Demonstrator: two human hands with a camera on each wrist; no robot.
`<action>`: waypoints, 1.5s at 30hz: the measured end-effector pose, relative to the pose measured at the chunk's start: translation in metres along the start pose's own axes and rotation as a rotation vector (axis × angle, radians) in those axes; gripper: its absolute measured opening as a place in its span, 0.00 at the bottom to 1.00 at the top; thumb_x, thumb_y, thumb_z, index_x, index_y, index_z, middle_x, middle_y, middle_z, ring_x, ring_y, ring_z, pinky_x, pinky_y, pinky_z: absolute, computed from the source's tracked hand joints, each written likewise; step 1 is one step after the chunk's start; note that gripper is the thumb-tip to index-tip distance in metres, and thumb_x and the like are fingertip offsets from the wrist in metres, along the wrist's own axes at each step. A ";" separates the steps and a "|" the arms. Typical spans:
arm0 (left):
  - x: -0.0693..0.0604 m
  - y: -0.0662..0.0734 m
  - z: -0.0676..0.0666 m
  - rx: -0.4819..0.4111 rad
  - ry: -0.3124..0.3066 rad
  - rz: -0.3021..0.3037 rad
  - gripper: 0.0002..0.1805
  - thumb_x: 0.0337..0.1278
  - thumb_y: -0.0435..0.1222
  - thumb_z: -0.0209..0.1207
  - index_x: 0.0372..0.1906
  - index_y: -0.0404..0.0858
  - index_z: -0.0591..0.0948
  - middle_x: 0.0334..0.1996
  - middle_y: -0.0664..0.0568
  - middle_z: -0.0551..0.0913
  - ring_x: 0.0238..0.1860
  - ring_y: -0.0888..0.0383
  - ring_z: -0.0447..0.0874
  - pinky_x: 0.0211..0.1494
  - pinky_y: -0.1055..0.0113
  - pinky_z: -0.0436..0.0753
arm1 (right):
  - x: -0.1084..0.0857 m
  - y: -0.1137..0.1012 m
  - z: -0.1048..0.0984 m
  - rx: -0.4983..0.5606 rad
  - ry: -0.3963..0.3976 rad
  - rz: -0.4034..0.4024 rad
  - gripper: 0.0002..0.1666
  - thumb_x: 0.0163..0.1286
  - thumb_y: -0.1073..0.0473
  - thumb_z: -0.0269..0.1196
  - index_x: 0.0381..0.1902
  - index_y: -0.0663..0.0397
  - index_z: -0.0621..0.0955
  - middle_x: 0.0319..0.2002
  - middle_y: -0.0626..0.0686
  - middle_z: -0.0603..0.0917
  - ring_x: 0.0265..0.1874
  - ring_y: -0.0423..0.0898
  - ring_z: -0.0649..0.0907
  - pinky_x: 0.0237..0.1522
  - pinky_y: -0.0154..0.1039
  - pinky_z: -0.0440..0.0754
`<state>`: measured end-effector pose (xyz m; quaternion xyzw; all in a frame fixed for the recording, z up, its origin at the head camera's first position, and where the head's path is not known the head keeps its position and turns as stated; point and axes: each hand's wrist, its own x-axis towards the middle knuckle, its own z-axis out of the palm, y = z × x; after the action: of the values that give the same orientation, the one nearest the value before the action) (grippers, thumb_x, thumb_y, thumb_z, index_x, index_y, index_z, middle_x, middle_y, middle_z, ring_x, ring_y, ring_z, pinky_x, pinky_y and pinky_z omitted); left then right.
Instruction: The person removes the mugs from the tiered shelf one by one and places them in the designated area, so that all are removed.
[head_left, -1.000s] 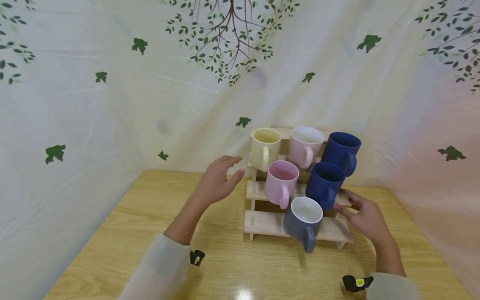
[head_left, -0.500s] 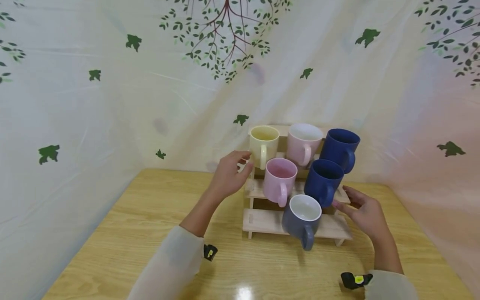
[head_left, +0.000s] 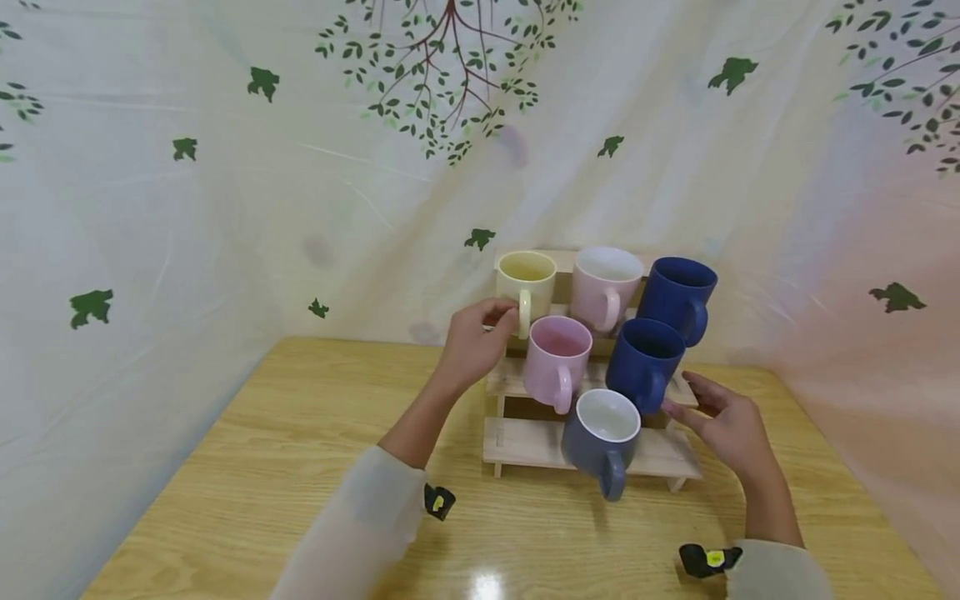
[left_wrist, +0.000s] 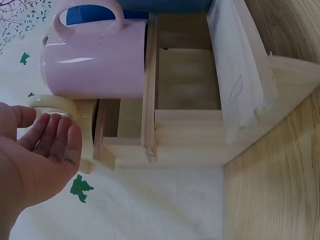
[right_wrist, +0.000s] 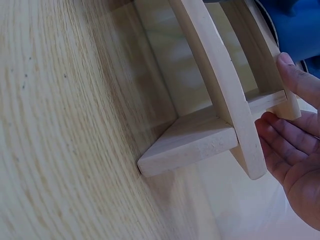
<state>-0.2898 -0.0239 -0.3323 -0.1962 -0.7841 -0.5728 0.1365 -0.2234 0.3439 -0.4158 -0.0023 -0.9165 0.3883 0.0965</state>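
My left hand (head_left: 474,343) is beside the yellow mug (head_left: 542,283), at the left end of the rack's top shelf. Its thumb tip reaches the handle. In the left wrist view, the fingers (left_wrist: 59,137) bend in front of the mug with a gap to the thumb; contact is uncertain. My right hand (head_left: 731,433) grips the right end of a middle shelf of the wooden rack (head_left: 521,446). Its thumb lies on top and its fingers underneath, as the right wrist view shows. Close to that thumb is the lower dark blue mug (head_left: 633,371).
Also on the rack are a pale pink mug (head_left: 596,300), another dark blue mug (head_left: 678,296), a pink mug (head_left: 551,379) and a grey mug (head_left: 588,442). It stands on a wooden table (head_left: 300,442), before a leaf-patterned curtain (head_left: 360,250).
My left hand has moved rightward from open space beside the rack to the yellow mug, its thumb and fingers drawing closer. The right hand keeps its place at the shelf end.
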 end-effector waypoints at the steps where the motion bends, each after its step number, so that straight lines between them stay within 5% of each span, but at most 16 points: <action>1: 0.000 0.001 0.001 -0.030 0.005 -0.023 0.12 0.74 0.37 0.58 0.50 0.33 0.86 0.41 0.47 0.87 0.43 0.53 0.84 0.46 0.60 0.86 | 0.000 0.000 0.000 0.000 0.000 -0.001 0.53 0.67 0.33 0.67 0.76 0.61 0.67 0.69 0.70 0.72 0.61 0.69 0.78 0.56 0.58 0.80; 9: 0.002 0.013 0.005 -0.363 0.006 -0.210 0.15 0.76 0.39 0.55 0.49 0.31 0.85 0.41 0.45 0.85 0.42 0.54 0.83 0.51 0.53 0.86 | 0.001 -0.001 0.001 0.009 -0.001 0.004 0.53 0.67 0.33 0.67 0.76 0.60 0.66 0.69 0.69 0.72 0.61 0.69 0.78 0.57 0.58 0.81; 18: 0.008 0.022 0.004 -0.550 -0.048 -0.392 0.15 0.74 0.40 0.59 0.51 0.31 0.84 0.40 0.46 0.84 0.39 0.57 0.82 0.39 0.69 0.85 | 0.001 -0.006 0.001 0.025 -0.012 0.014 0.53 0.67 0.33 0.67 0.77 0.60 0.66 0.70 0.70 0.71 0.62 0.69 0.77 0.59 0.60 0.79; 29: 0.012 0.025 0.002 -0.617 -0.092 -0.439 0.17 0.76 0.39 0.57 0.50 0.26 0.81 0.35 0.47 0.81 0.35 0.57 0.78 0.36 0.71 0.81 | 0.001 -0.004 0.003 0.044 -0.014 0.021 0.53 0.66 0.33 0.68 0.77 0.60 0.66 0.71 0.70 0.69 0.63 0.70 0.76 0.61 0.61 0.77; 45: 0.011 0.019 -0.023 -0.562 0.007 -0.448 0.13 0.73 0.39 0.55 0.37 0.32 0.80 0.27 0.50 0.76 0.29 0.59 0.72 0.26 0.73 0.70 | -0.001 0.000 0.001 0.041 0.003 0.009 0.52 0.66 0.33 0.68 0.76 0.59 0.67 0.70 0.70 0.70 0.62 0.69 0.77 0.59 0.61 0.79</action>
<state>-0.2910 -0.0392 -0.3046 -0.0472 -0.6192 -0.7823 -0.0488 -0.2227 0.3428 -0.4169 -0.0052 -0.9082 0.4074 0.0962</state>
